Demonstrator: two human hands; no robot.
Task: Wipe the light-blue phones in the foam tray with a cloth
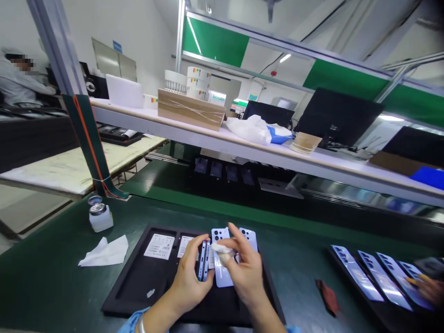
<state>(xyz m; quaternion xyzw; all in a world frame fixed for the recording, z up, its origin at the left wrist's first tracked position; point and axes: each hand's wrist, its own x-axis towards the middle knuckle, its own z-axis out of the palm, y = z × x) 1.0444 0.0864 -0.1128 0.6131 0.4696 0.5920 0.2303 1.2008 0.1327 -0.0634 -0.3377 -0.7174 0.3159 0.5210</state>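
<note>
My left hand (192, 273) grips two smartphones (204, 261) pressed together and turned on edge, their narrow sides with ports facing me. Between the fingers of my right hand (244, 268) is a crumpled white wipe (222, 249), close to the phones. Beneath both hands a black foam tray (128, 286) lies on the bench. Two light blue phones rest in it with their backs up; one phone (224, 275) is partly covered by my right hand, the other phone (250, 236) lies behind it. White printed labels (159, 246) show in the tray's left slots.
A white pump bottle (100, 219) and a folded white cloth (106, 252) are at the left. On the right, another person's hand (426, 289) touches a second tray of several phones (359, 273). A dark red object (327, 297) lies between the trays. A shelf (239, 143) crosses behind the conveyor.
</note>
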